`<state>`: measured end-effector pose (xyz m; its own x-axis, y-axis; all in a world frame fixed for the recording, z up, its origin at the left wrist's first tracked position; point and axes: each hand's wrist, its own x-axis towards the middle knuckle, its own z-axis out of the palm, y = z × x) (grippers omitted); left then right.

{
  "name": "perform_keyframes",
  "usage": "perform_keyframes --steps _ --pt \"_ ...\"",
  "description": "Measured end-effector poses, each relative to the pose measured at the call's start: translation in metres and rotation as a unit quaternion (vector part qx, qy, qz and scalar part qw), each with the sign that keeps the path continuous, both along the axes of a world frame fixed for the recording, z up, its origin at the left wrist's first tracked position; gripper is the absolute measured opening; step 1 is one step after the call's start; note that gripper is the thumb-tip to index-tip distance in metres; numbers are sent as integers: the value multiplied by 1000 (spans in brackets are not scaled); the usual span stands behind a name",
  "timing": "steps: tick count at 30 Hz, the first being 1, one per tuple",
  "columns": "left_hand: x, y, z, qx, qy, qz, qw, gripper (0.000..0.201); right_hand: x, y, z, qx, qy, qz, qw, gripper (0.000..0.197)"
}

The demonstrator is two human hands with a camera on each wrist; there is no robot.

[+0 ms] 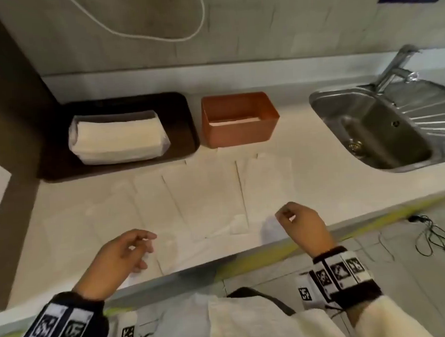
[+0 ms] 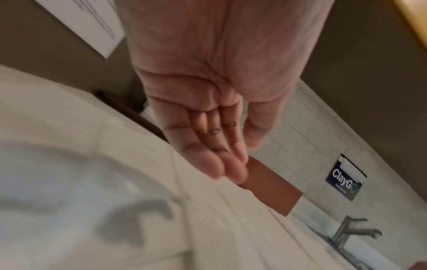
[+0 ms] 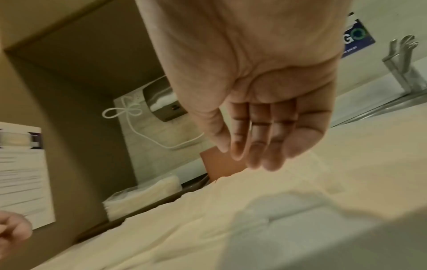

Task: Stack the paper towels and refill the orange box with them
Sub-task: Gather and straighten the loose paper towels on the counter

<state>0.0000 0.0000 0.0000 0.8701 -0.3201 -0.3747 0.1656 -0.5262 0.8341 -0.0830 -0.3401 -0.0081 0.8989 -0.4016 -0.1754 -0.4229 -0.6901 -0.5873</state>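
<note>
Several white paper towels (image 1: 204, 192) lie spread flat across the pale counter (image 1: 332, 167), overlapping one another. Behind them stands the orange box (image 1: 239, 118), with a thin layer of towels at its bottom. My left hand (image 1: 140, 246) hovers over the near left towels with loosely bent fingers and holds nothing; its palm (image 2: 208, 73) faces the counter. My right hand (image 1: 287, 214) hangs above the near right towels (image 3: 231, 210), fingers (image 3: 261, 146) relaxed and empty. The box's side (image 2: 272, 190) also shows past the left fingertips.
A dark tray (image 1: 179, 111) at the back left carries a wrapped pack of towels (image 1: 116, 137). A steel sink (image 1: 384, 129) with a tap (image 1: 396, 66) sits at the right. Cables (image 1: 431, 234) lie on the floor beyond the counter's front edge.
</note>
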Motion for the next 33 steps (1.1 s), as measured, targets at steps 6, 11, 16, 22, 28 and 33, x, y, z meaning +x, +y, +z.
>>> perform_keyframes --steps 6,11,16,22,28,33 --pt "66 -63 -30 -47 68 85 993 16 84 -29 -21 12 43 -101 994 43" --pt "92 -99 -44 160 30 98 982 63 119 -48 -31 -71 136 -60 986 81" --pt "96 -125 -39 282 40 128 950 84 128 -62 -38 9 136 -46 990 61" --pt "100 -130 -40 273 70 198 939 83 126 -74 -47 49 102 2 994 26" --pt "93 -126 -34 136 82 270 950 85 122 -90 -43 155 91 12 984 35" --pt "85 -110 -13 11 16 226 974 31 112 -102 -21 358 45 -62 931 11"
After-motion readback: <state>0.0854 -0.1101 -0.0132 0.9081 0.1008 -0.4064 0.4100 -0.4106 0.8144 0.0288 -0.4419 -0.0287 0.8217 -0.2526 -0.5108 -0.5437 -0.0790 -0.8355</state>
